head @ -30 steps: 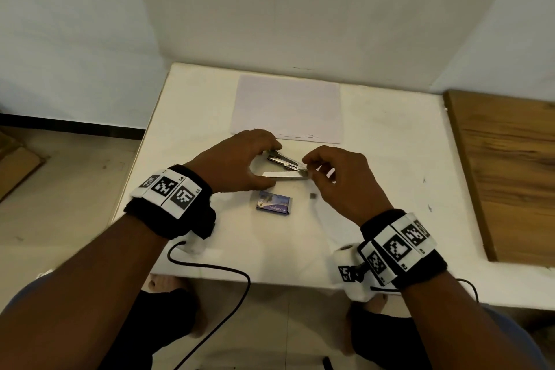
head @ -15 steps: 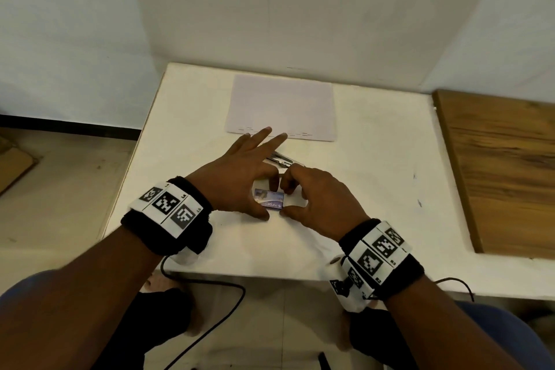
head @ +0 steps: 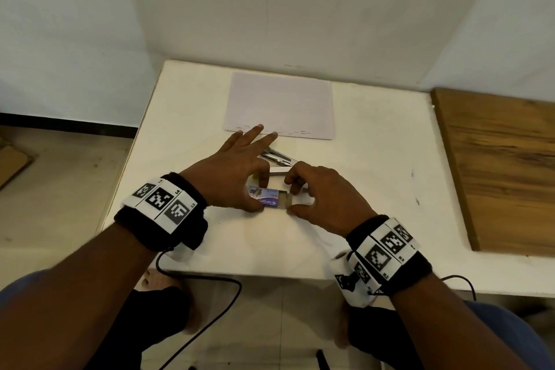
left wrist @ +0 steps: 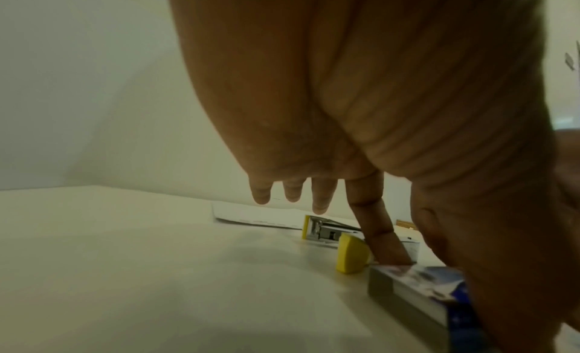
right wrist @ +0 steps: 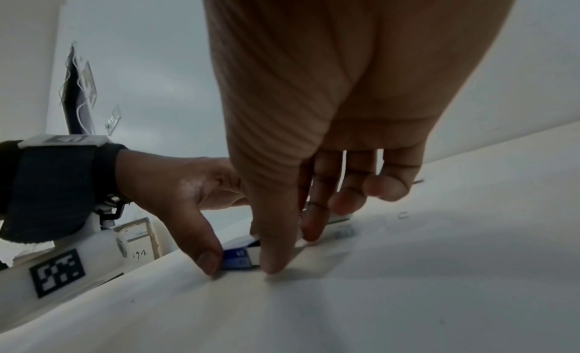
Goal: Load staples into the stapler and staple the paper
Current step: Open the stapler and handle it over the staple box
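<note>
The staple box (head: 265,197) lies just in front of the stapler (head: 277,158), long axis left-right; left hand (head: 231,173) pinches its sleeve, right hand (head: 324,192) pinches the tray at its right end

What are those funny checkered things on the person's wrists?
Each wrist wears a thick black band topped with white tiles printed with black square-pattern markers; the right wrist has the same. A white camera housing hangs under the right wrist, also marked, and a thin black cable trails from the left one. The forearms are bare, with blue sleeves higher up.
</note>
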